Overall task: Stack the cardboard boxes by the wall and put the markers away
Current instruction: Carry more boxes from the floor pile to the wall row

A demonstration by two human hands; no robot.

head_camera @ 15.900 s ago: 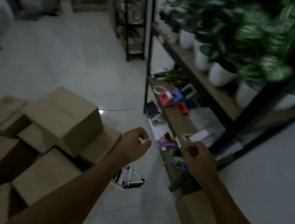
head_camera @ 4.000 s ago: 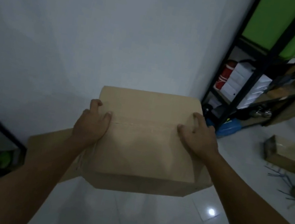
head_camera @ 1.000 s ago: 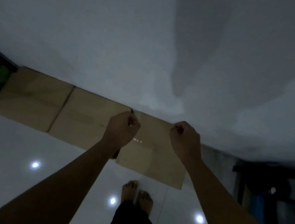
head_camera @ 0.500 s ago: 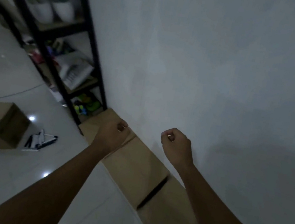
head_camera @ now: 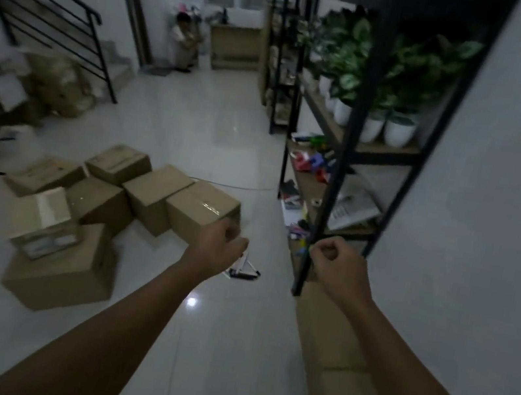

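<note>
Room: a dim indoor space with a glossy white tiled floor, seen from head height looking forward and down; a plain white wall runs along the right.
Landmark: a tall black metal shelf rack stands against that wall.
Rack contents: white pots of green leafy plants sit on an upper shelf; lower shelves carry small colourful items too blurred to name.
Loose boxes: a jumble of brown cardboard boxes lies on the floor to the left of the rack, well apart from it, some leaning on each other, one nearer box resting on top of a larger one.
Boxes by the wall: flat-topped cardboard boxes in a row sit against the wall just in front of the rack's near post, partly hidden by the right forearm.
Markers: a small cluster of markers lies on the floor between the loose boxes and the rack, partly hidden behind the left hand.
Left hand: raised in the air, fingers curled into a loose fist, nothing held.
Right hand: raised in front of the rack's near post, fingers curled into a fist, nothing held.
Background: a black stair railing left of the rack, far across the floor.
</note>
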